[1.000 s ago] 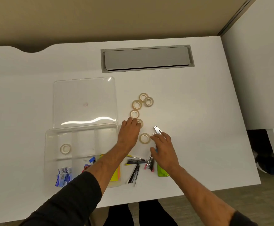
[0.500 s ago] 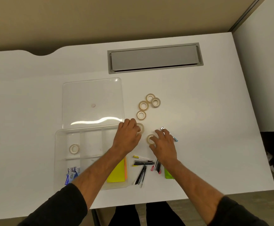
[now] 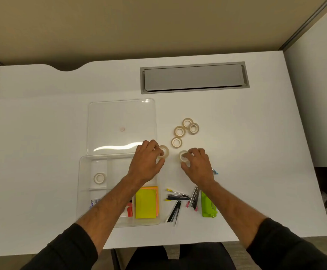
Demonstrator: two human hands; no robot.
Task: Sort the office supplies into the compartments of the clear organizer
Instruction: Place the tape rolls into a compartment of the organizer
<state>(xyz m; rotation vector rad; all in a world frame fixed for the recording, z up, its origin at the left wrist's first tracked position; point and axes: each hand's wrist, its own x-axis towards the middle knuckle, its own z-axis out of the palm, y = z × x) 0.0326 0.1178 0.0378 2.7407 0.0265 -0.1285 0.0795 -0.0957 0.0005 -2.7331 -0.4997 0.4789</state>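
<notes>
The clear organizer (image 3: 84, 191) lies open at the desk's front left, its lid (image 3: 119, 114) folded back. One tape roll (image 3: 99, 178) sits in its far-left compartment; yellow sticky notes (image 3: 145, 205) fill a near compartment. My left hand (image 3: 146, 162) grips a tape roll (image 3: 164, 151) just right of the organizer. My right hand (image 3: 197, 165) pinches another tape roll (image 3: 182, 155). Several more tape rolls (image 3: 179, 131) lie behind the hands.
Black staplers (image 3: 175, 196) and a second one (image 3: 174, 212), pink-tipped items (image 3: 193, 197) and a green stapler (image 3: 207, 206) lie near the front edge. A blue clip (image 3: 215, 171) peeks from under my right hand. A grey cable hatch (image 3: 193, 77) sits at the back.
My right hand let go of the silver and blue clip and closed on a tape roll. My left hand curled around the neighbouring roll. The camera view shifted.
</notes>
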